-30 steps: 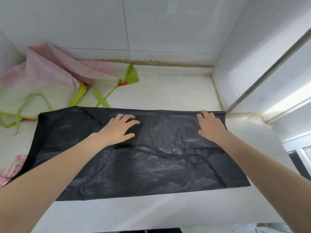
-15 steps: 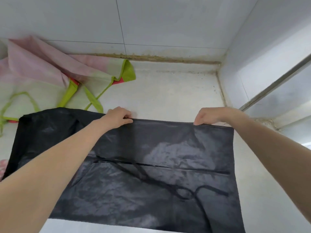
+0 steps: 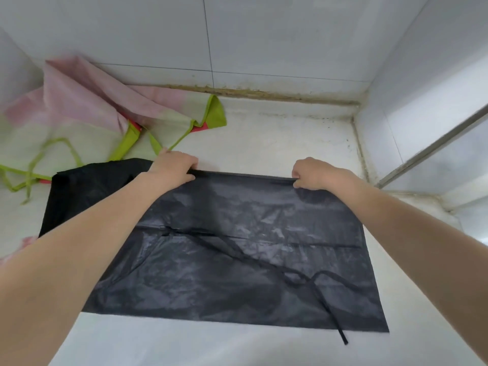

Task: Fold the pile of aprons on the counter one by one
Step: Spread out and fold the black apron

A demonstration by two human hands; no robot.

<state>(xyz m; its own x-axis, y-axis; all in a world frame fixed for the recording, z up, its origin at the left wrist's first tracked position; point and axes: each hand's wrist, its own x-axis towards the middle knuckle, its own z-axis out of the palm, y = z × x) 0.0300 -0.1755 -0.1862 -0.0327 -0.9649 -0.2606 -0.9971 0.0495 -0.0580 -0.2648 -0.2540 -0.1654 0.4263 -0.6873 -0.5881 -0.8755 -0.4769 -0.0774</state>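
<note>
Both hands pinch the far edge of the black apron: the left hand with fingers curled over the hem near its middle, the right hand gripping further right. The apron lies spread flat on the white counter, a black tie strap trailing over its near right corner. Far left, a crumpled pink and green apron rests against the tiled wall.

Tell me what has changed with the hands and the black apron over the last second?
Both hands were lying flat on the black apron; now the left hand and right hand grip its far edge with curled fingers. The pink and green apron stayed in the corner.
</note>
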